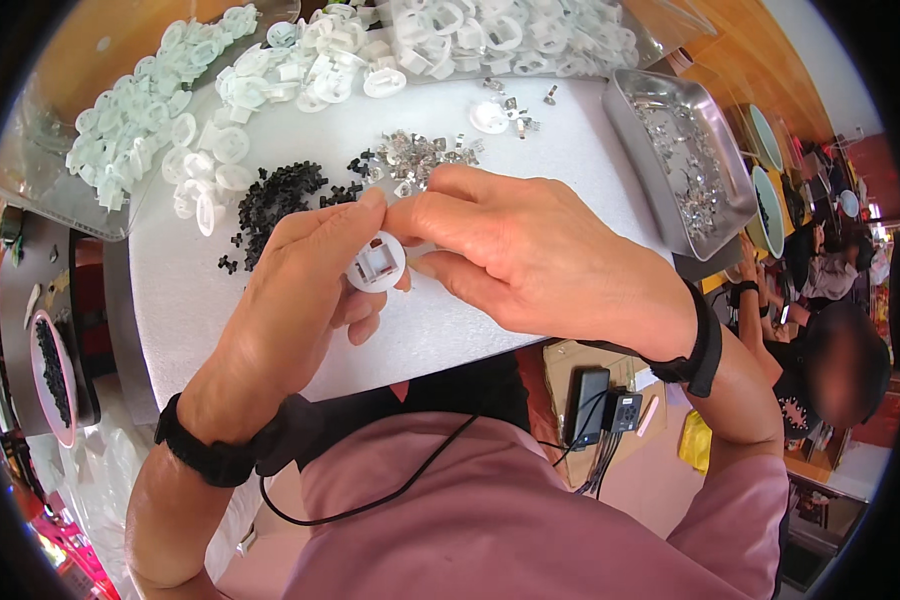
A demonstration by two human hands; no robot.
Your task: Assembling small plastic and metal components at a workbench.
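My left hand (305,280) grips a small round white plastic part (378,263) between thumb and fingers, its slotted inner side facing up. A bit of copper-coloured metal shows at the part's upper edge. My right hand (530,250) meets it from the right, thumb and index finger bent close to the rim; whatever lies between those fingertips is hidden. Just beyond both hands lies a heap of small shiny metal clips (415,158). A pile of little black cross-shaped plastic pieces (280,200) spreads beside my left hand.
Many white round plastic parts (330,65) are heaped along the far side and left of the white work surface (185,320). A metal tray (615,110) of clips stands at the right. A pink dish (67,425) holds black pieces. Another person (770,330) sits at the right.
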